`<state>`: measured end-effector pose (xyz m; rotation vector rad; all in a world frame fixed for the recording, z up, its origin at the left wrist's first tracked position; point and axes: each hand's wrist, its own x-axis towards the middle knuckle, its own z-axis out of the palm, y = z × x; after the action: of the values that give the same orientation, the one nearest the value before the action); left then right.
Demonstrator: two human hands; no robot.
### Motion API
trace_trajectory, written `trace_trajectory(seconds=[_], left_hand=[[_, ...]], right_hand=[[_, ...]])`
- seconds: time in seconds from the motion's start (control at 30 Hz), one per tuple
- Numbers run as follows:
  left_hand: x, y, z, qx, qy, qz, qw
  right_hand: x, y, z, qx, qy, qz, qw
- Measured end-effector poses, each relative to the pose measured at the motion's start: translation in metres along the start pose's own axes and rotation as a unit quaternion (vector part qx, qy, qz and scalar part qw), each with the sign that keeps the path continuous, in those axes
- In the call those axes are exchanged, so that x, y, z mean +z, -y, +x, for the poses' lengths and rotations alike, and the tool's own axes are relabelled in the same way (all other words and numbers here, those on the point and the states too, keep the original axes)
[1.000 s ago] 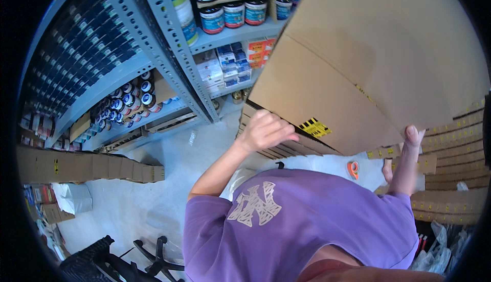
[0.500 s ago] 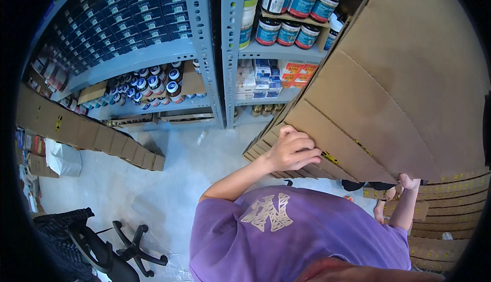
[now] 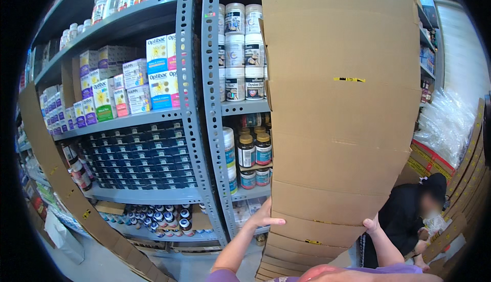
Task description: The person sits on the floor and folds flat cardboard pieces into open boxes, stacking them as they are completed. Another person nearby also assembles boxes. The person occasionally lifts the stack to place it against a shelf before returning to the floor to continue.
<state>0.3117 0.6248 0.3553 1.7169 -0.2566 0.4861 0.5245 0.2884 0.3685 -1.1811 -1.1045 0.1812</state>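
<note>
A tall stack of brown cardboard boxes (image 3: pixel 340 123) rises right in front of me, with short strips of yellow-and-black print or tape on it. My left hand (image 3: pixel 263 216) grips its left edge low down; the thumb lies on the front face and the other fingers go round the side, partly hidden. At about the same height, my right hand (image 3: pixel 373 225) holds the right edge, thumb forward, its other fingers largely out of sight behind the edge. Both hands press the same boxes from opposite sides.
Grey metal shelving (image 3: pixel 153 192) on the left bears boxes and bottles. White tubs (image 3: pixel 235 52) stand on the shelf beside the stack. Another cardboard row (image 3: pixel 76 200) runs along the left. A person in black (image 3: pixel 396 215) is low at the right, near bubble wrap (image 3: pixel 447 128).
My view has tilted up, showing more of the stack and upper shelves. My left hand has gone from the stack's face to its left edge; the right hand still holds the right edge.
</note>
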Motion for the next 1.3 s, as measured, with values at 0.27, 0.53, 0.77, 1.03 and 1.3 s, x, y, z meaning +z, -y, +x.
trace_trajectory(seconds=[0.27, 0.53, 0.77, 1.03, 1.3], left_hand=[[0.006, 0.005, 0.005, 0.031, 0.021, 0.019, 0.999], [0.010, 0.006, 0.009, 0.026, 0.047, 0.063, 0.997], [0.023, 0.004, 0.002, -0.016, 0.042, 0.095, 0.994], [0.017, 0.004, 0.001, -0.107, 0.060, 0.140, 0.982], [0.013, 0.008, -0.004, -0.053, 0.101, 0.199, 0.973]], right_hand=[[-0.017, -0.030, -0.019, 0.046, 0.041, -0.060, 0.996], [-0.040, -0.036, -0.039, 0.056, 0.107, -0.142, 0.982], [-0.059, -0.032, -0.053, 0.054, 0.134, -0.194, 0.970], [-0.069, -0.008, -0.065, 0.040, 0.188, -0.235, 0.953], [-0.037, -0.005, -0.060, 0.147, 0.286, -0.273, 0.907]])
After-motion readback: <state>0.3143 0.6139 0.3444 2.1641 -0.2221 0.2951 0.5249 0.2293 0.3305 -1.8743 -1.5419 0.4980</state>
